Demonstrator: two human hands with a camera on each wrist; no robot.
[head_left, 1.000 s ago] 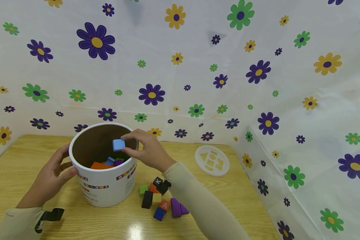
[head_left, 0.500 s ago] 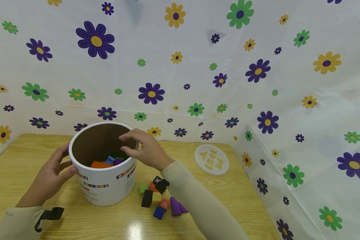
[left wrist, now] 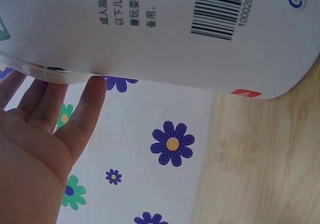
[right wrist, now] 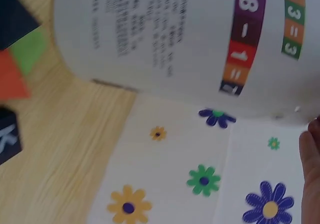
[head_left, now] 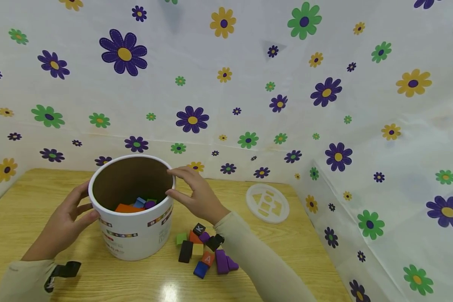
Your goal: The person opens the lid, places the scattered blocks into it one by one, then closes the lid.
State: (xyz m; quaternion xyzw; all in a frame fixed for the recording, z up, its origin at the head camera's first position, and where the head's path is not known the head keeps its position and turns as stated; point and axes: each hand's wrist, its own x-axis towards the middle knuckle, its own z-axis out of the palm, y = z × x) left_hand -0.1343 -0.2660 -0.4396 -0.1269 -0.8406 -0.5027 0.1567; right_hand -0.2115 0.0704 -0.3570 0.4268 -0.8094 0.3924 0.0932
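Observation:
A white bucket (head_left: 136,235) with printed sums stands upright on the table, open at the top. Inside lie several coloured blocks, among them an orange block (head_left: 130,208), a light blue block (head_left: 139,202) and a purple block (head_left: 150,204). My left hand (head_left: 66,222) rests on the bucket's left side near the rim, its fingers fairly straight; the left wrist view shows fingers (left wrist: 86,112) touching the outside. At the right rim is my right hand (head_left: 200,197), thumb and fingers apart and no block between them. Whether its fingertips press the rim cannot be told.
Right of the bucket lies a loose group of blocks, including a black block (head_left: 185,251), a blue block (head_left: 201,269), an orange lettered block (head_left: 208,258) and a purple block (head_left: 222,261). A white lid with shape cut-outs (head_left: 262,214) lies farther back. Flower-print sheeting (head_left: 241,75) surrounds the table.
A light blue block, pinched by my right hand a second ago over the bucket, was let go. That hand has since moved right to the rim. My left hand has stayed put.

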